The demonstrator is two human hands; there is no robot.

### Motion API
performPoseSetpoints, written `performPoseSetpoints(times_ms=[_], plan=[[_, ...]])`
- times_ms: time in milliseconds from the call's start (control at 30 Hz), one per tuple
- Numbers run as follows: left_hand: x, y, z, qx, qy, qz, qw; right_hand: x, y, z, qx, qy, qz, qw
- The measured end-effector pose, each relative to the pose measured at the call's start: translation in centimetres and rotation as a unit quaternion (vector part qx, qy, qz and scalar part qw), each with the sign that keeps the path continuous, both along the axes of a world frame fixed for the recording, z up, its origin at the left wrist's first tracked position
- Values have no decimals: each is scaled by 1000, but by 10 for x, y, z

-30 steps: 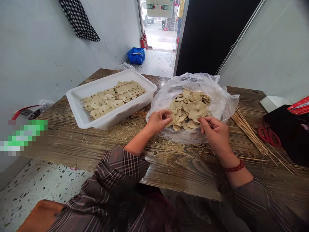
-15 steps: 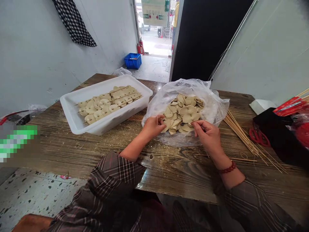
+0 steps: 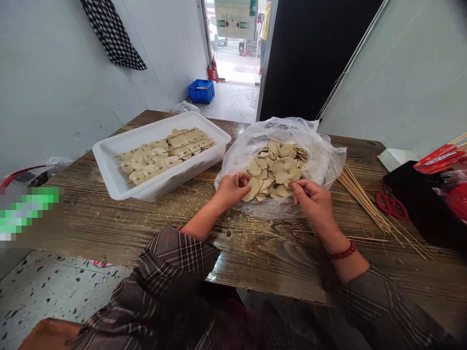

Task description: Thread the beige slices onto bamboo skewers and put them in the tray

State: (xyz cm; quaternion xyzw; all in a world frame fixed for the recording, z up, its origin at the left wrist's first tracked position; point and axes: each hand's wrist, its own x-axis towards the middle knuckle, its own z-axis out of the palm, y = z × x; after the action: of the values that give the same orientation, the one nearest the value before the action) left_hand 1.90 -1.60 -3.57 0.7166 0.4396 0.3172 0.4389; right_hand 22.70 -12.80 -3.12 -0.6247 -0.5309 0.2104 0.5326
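Observation:
A clear plastic bag [image 3: 321, 150] lies open on the wooden table, with a heap of thin beige slices [image 3: 284, 165] inside. My left hand [image 3: 232, 188] pinches a beige slice [image 3: 251, 189] at the heap's left edge. At the near right edge of the heap, my right hand [image 3: 312, 197] has its fingertips closed on a thin skewer, of which little shows. Left of the bag, a white tray [image 3: 104, 170] holds rows of slices threaded on skewers [image 3: 164, 153].
Loose bamboo skewers [image 3: 365, 204] lie right of the bag, beside red scissors [image 3: 392, 204]. A black holder [image 3: 416, 194] with red packets [image 3: 436, 158] stands at the table's [image 3: 255, 257] right. A blue crate [image 3: 201, 92] sits on the floor beyond.
The slice at my left fingertips shows more of its face, a little lower at the heap's left edge. Both hands have barely moved.

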Motion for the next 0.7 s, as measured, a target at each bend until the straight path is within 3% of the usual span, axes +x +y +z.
performPoseSetpoints(times_ms=[167,333,500,700], plan=[[-3,-2,9,-83,-162,19,983,0,-1,1,3,-14,4,1000],[-8,2,14,-133,-264,24,955,-2,-4,1,3,-11,23,1000],[-13,6,16,-181,-291,29,939,-7,-8,0,-22,-24,62,998],[-17,9,16,-163,-293,49,941,-14,-12,1,-59,-60,134,987]])
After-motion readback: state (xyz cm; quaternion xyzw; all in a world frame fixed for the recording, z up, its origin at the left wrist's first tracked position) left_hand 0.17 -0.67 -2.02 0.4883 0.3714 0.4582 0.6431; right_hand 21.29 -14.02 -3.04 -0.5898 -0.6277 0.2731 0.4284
